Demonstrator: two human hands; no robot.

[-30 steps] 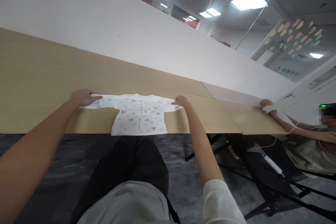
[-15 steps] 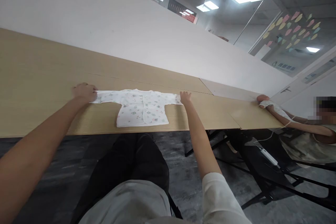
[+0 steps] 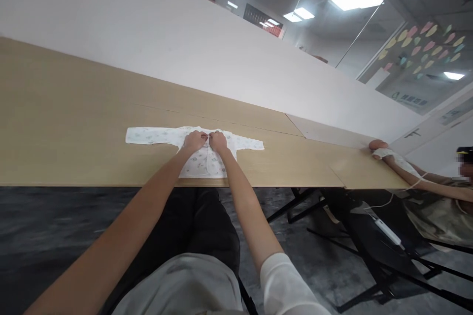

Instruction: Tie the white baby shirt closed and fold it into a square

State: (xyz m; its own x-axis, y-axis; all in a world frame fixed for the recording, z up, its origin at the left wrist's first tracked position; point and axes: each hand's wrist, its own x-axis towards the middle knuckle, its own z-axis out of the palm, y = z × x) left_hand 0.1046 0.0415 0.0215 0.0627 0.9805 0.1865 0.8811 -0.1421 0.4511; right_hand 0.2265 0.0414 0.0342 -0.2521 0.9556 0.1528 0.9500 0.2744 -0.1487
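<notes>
**Resting at the neckline: two bare hands on a small printed top**

The left hand (image 3: 195, 141) and the right hand (image 3: 218, 141) lie side by side at the upper front of a white top (image 3: 201, 163), one on each side of the line where its front panels overlap. The fingers of each hand are drawn narrowly together, and the fingertips of the two hands nearly meet just below the collar; whether cloth is pinched between them cannot be told at this size. The top lies flat on the pale wood-toned desk (image 3: 74, 133), collar away from the person, hem just short of the front edge. Its two sleeves extend outward to either side, one beyond each hand. Small scattered motifs cover the fabric.

Below the front edge appear the person's black trousers (image 3: 210, 226) and a dark grey floor. Behind the desk runs a white wall (image 3: 148, 44), with glass above it bearing heart-shaped notes (image 3: 424, 47) at the upper right. At the far right, a co-worker's arm (image 3: 443, 188) reaches over the desk toward a white cloth (image 3: 399, 160) and a rounded pinkish object (image 3: 379, 144). Nearer, a white power strip (image 3: 388, 232) lies on a black seat (image 3: 391, 256).
</notes>
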